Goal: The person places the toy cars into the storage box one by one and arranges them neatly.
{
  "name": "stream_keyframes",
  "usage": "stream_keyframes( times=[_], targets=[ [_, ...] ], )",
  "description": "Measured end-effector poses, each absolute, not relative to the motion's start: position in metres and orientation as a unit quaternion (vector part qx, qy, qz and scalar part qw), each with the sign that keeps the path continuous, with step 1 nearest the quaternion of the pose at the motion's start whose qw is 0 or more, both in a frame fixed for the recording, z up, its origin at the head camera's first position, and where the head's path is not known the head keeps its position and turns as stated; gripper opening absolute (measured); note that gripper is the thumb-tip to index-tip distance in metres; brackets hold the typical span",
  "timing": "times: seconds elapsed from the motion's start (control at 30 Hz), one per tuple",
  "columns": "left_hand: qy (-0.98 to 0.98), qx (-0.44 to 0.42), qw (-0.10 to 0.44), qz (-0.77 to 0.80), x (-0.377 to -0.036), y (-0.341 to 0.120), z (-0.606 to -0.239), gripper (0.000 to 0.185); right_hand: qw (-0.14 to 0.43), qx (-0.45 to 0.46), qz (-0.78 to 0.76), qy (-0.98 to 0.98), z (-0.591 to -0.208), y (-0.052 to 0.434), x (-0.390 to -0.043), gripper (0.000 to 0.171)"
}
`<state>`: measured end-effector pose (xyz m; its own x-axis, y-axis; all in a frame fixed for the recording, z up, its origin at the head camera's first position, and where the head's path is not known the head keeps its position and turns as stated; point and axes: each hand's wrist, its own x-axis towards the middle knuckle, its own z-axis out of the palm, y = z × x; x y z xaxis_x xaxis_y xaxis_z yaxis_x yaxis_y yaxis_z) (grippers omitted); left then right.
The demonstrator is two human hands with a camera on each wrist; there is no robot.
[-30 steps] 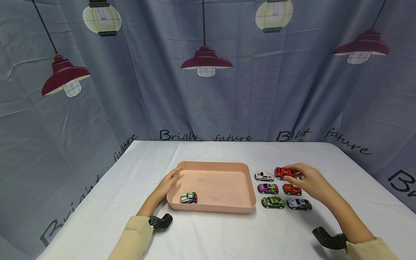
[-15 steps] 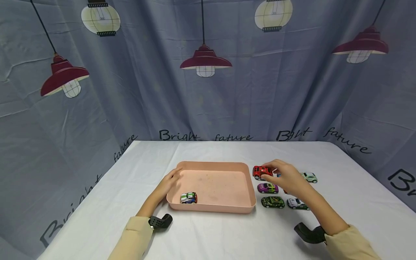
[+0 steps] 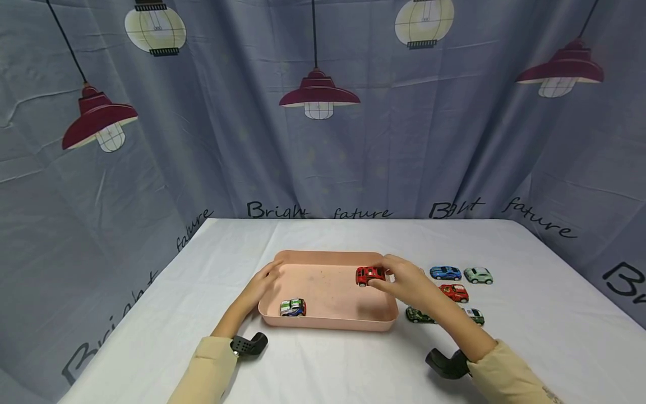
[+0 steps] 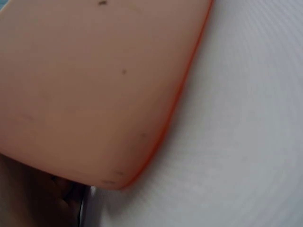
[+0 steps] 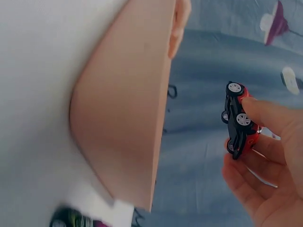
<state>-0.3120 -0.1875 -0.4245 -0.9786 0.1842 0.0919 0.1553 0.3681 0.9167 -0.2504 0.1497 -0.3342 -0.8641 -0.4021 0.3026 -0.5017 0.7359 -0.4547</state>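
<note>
In the head view my right hand (image 3: 407, 283) pinches a red toy car (image 3: 368, 275) between thumb and fingers above the right part of the peach tray (image 3: 328, 323). The right wrist view shows this toy car's dark underside and wheels, held clear of the tray. My left hand (image 3: 261, 288) grips the tray's left rim, with its fingers over the edge. A white, green and blue toy car (image 3: 292, 307) sits in the tray's near left corner.
Right of the tray stand a blue car (image 3: 446, 273), a pale green car (image 3: 479, 275), another red car (image 3: 455, 292), a camouflage car (image 3: 420, 316) and a partly covered black and white car (image 3: 475, 316). My right hand and forearm hide others. A printed curtain (image 3: 323, 157) hangs behind the table.
My right hand has carried the red car left from the group of cars to over the tray, uncovering the blue and pale green cars. My left hand has stayed at the tray's rim.
</note>
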Motion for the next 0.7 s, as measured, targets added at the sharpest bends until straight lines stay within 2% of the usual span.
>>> stream_keyframes(
  times=[0.33, 0.5, 0.7],
  targets=[
    [0.825, 0.112, 0.006, 0.553, -0.311, -0.187, -0.424, 0.045, 0.083, 0.282, 0.266, -0.918, -0.342, 0.112, -0.255, 0.028],
    [0.826, 0.108, 0.011, 0.553, -0.31, -0.187, -0.422, 0.043, 0.096, 0.296, 0.251, -0.917, -0.346, 0.095, -0.257, 0.027],
    [0.821, 0.107, 0.027, 0.559, -0.298, -0.183, -0.406, 0.044, 0.083, 0.284, 0.275, -0.915, -0.349, 0.074, -0.259, 0.026]
  ],
)
